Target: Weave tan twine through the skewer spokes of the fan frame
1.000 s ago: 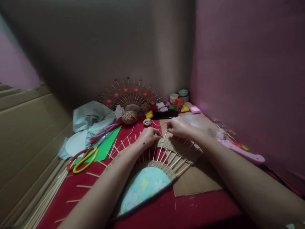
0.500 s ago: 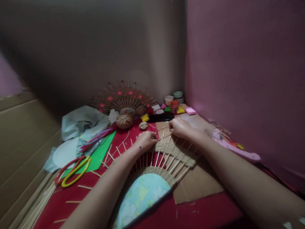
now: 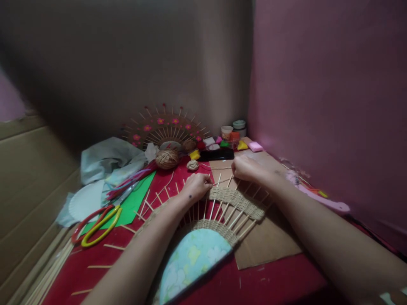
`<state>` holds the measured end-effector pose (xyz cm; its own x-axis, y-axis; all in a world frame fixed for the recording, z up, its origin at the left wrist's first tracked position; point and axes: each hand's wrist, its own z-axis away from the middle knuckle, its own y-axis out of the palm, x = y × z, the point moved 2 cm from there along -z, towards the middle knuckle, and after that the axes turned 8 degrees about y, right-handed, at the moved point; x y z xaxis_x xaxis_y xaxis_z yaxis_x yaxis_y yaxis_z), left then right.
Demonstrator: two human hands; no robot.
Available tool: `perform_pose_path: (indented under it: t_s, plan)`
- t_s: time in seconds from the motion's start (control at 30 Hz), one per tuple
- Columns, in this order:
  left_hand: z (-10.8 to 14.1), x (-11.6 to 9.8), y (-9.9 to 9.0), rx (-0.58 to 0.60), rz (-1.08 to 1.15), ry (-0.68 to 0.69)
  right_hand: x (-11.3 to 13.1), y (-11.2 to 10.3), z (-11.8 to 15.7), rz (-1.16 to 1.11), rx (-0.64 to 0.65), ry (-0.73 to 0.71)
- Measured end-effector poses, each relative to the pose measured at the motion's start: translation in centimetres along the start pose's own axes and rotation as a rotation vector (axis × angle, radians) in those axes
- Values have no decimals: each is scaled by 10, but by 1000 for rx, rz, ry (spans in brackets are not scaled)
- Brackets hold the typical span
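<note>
A half-round fan frame of thin sticks lies before me, with a light blue floral base [image 3: 197, 258] and a woven twine band [image 3: 237, 201] across the sticks. My left hand [image 3: 199, 185] is closed at the top of this band, its fingertips pinched on a strand of twine. Further right and a little higher, my right hand [image 3: 246, 168] is closed on the twine too, beyond the stick tips. Between the hands the strand runs over the sticks. A small ball of twine [image 3: 192, 165] sits just past my left hand, with a loose strand leading right.
Behind stand a larger twine ball [image 3: 167, 158], a flower-decorated fan [image 3: 165, 127], a black phone-like object [image 3: 216, 154] and colourful clay packets [image 3: 242, 145]. Scissors [image 3: 101, 226] lie left on green paper [image 3: 129, 212], beside a white paper plate [image 3: 85, 201]. Cardboard [image 3: 270, 250] lies under the fan's right side.
My right hand has shifted slightly right, and the view has shifted a little. Both hands remain closed on the twine, and the fan stays in place.
</note>
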<state>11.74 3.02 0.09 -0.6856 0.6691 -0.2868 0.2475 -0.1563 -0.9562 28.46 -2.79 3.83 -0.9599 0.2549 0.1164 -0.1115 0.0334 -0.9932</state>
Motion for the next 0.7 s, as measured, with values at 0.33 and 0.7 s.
perform_pose_path:
  t_s: [0.33,0.7]
  plan:
    - [1,-3,-2,-12,10,3,2,-9,1,-95,367,-245]
    - [1,1,2,-12,25,20,-3,-1,-5,-179,403,-289]
